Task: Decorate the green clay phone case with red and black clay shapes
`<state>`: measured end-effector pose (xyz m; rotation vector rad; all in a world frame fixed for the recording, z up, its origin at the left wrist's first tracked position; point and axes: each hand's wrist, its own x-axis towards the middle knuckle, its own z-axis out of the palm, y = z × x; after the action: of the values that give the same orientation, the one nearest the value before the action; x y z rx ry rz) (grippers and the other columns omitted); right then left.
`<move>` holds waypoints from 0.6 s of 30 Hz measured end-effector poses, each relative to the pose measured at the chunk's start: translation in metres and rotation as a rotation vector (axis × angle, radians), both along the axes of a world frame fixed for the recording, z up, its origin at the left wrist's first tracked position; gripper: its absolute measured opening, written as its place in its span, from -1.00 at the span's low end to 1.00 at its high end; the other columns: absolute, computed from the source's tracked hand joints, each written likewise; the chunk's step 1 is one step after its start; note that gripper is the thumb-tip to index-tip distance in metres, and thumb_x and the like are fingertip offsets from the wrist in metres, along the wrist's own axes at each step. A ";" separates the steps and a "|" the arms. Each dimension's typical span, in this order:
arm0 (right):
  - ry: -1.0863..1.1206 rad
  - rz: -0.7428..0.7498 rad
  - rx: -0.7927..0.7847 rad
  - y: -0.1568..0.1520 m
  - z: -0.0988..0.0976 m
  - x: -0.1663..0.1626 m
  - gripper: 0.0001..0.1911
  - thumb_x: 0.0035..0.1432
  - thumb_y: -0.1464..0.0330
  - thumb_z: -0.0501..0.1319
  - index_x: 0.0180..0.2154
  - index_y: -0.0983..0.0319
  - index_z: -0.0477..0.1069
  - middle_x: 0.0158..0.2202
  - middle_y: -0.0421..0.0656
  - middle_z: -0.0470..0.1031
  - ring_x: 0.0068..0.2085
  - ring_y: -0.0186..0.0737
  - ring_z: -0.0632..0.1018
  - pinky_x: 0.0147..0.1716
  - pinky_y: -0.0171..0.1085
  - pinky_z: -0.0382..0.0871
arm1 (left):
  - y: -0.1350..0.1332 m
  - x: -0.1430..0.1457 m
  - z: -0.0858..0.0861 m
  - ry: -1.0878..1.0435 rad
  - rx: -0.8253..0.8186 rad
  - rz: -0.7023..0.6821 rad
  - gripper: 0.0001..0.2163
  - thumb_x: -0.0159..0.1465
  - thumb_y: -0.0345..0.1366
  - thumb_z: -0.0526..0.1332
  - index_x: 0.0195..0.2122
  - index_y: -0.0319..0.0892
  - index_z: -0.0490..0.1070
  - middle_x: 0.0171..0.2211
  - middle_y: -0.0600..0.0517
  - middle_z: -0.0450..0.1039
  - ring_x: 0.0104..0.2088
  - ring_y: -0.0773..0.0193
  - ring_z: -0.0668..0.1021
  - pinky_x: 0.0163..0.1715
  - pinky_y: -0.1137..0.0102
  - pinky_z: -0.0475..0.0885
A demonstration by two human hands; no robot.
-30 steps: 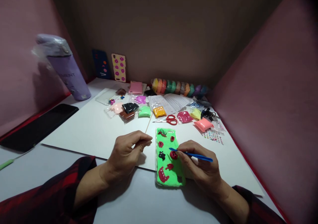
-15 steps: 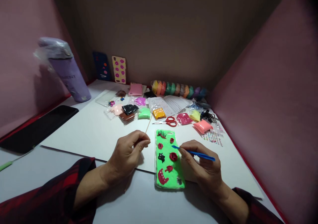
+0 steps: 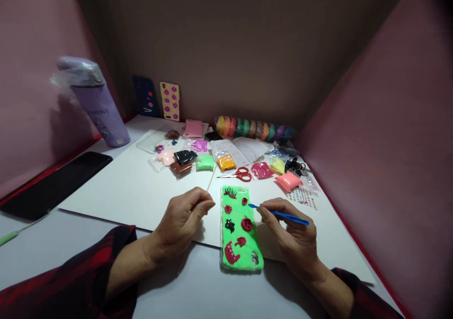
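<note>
A phone case covered in bright green clay lies across the front edge of the white board. Small red and black clay figures dot its surface. My right hand, closed in a pinch, grips a blue modelling tool; its flat tip hovers at the case's right side, close to a small red figure. Left of the case, my left hand is closed around a thin wooden stick that pokes out beyond the fingers toward the back. The left palm is hidden.
Red-handled scissors lie behind the case, among several clay packets. Papers and a row of coloured clay are farther back. A purple bottle and a black phone are at left. Pink walls flank the table.
The blue tool's tip has shifted slightly right and toward the back, away from the middle of the case. My left hand has barely moved.
</note>
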<state>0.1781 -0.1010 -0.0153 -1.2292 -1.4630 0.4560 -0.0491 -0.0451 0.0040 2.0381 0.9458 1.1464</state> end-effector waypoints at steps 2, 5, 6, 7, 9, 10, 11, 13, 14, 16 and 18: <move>0.000 -0.003 0.007 0.000 0.001 -0.001 -0.95 0.15 0.45 0.26 -0.36 0.21 0.46 -0.43 -0.23 0.47 -0.42 -0.37 0.47 -0.48 -0.37 0.34 | 0.001 0.000 0.000 -0.001 0.018 0.009 -0.83 0.29 -0.38 0.11 -0.46 -0.21 0.36 -0.56 0.13 0.33 -0.54 0.42 0.38 -0.51 0.52 0.30; 0.006 -0.009 0.012 0.000 0.003 -0.003 -0.95 0.15 0.45 0.26 -0.37 0.21 0.46 -0.44 -0.24 0.47 -0.43 -0.37 0.47 -0.49 -0.38 0.34 | 0.001 0.001 0.000 -0.007 0.045 0.017 -0.85 0.26 -0.40 0.14 -0.46 -0.23 0.38 -0.56 0.12 0.36 -0.55 0.42 0.39 -0.52 0.53 0.31; 0.008 -0.008 0.012 0.000 0.004 -0.003 -0.95 0.15 0.44 0.26 -0.37 0.21 0.46 -0.44 -0.24 0.47 -0.43 -0.37 0.47 -0.50 -0.38 0.34 | 0.002 0.001 -0.001 -0.008 0.051 0.014 -0.86 0.26 -0.40 0.15 -0.46 -0.23 0.39 -0.56 0.12 0.37 -0.55 0.43 0.40 -0.52 0.53 0.31; 0.011 -0.008 0.012 0.000 0.004 -0.004 -0.95 0.15 0.44 0.26 -0.38 0.21 0.46 -0.44 -0.24 0.47 -0.43 -0.37 0.48 -0.50 -0.38 0.34 | 0.002 0.001 -0.001 -0.009 0.053 0.013 -0.86 0.25 -0.39 0.16 -0.46 -0.23 0.39 -0.56 0.11 0.37 -0.55 0.43 0.40 -0.52 0.53 0.31; 0.013 -0.005 0.010 0.000 0.005 -0.004 -0.96 0.14 0.44 0.26 -0.37 0.21 0.46 -0.44 -0.24 0.47 -0.43 -0.37 0.48 -0.50 -0.38 0.35 | 0.001 0.000 -0.003 -0.003 0.048 0.006 -0.87 0.25 -0.38 0.19 -0.46 -0.24 0.39 -0.57 0.12 0.36 -0.57 0.43 0.38 -0.55 0.53 0.30; 0.014 -0.005 0.007 0.000 0.005 -0.004 -0.96 0.14 0.44 0.26 -0.37 0.22 0.46 -0.43 -0.23 0.47 -0.43 -0.37 0.48 -0.49 -0.38 0.35 | 0.001 0.000 -0.003 0.002 0.042 0.005 -0.87 0.25 -0.37 0.19 -0.46 -0.24 0.39 -0.57 0.12 0.36 -0.58 0.43 0.37 -0.57 0.53 0.29; 0.015 -0.006 0.005 0.000 0.004 -0.004 -0.96 0.14 0.45 0.26 -0.37 0.22 0.46 -0.43 -0.23 0.47 -0.43 -0.36 0.49 -0.49 -0.38 0.35 | 0.001 0.000 -0.003 0.006 0.040 0.006 -0.87 0.24 -0.37 0.20 -0.46 -0.24 0.39 -0.58 0.12 0.36 -0.59 0.43 0.37 -0.58 0.53 0.28; 0.015 -0.005 0.003 0.000 0.004 -0.003 -0.96 0.14 0.45 0.26 -0.37 0.22 0.46 -0.43 -0.23 0.47 -0.42 -0.36 0.49 -0.49 -0.38 0.35 | 0.001 0.001 -0.003 0.007 0.047 0.015 -0.87 0.24 -0.39 0.19 -0.46 -0.23 0.39 -0.57 0.12 0.37 -0.58 0.43 0.38 -0.57 0.53 0.30; 0.014 -0.005 0.004 0.000 0.003 -0.003 -0.96 0.14 0.45 0.26 -0.37 0.22 0.46 -0.43 -0.23 0.47 -0.42 -0.36 0.48 -0.49 -0.38 0.35 | 0.002 0.001 -0.002 0.005 0.056 0.020 -0.88 0.24 -0.40 0.18 -0.45 -0.23 0.39 -0.57 0.11 0.37 -0.57 0.43 0.40 -0.56 0.53 0.31; 0.012 -0.005 0.007 0.000 0.003 -0.003 -0.96 0.15 0.45 0.26 -0.37 0.22 0.46 -0.43 -0.23 0.47 -0.42 -0.36 0.48 -0.49 -0.38 0.35 | 0.002 0.002 0.000 0.002 0.070 0.025 -0.88 0.24 -0.43 0.15 -0.44 -0.23 0.40 -0.56 0.11 0.38 -0.55 0.42 0.42 -0.53 0.53 0.33; 0.010 -0.005 0.011 0.000 0.003 -0.003 -0.96 0.15 0.45 0.25 -0.37 0.22 0.46 -0.43 -0.22 0.47 -0.43 -0.35 0.48 -0.49 -0.37 0.35 | 0.002 0.003 0.001 0.004 0.072 0.026 -0.87 0.24 -0.44 0.13 -0.43 -0.23 0.40 -0.57 0.11 0.38 -0.55 0.42 0.42 -0.54 0.53 0.33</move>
<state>0.1753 -0.1007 -0.0123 -1.2203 -1.4525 0.4500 -0.0465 -0.0434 0.0053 2.0913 0.9485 1.2065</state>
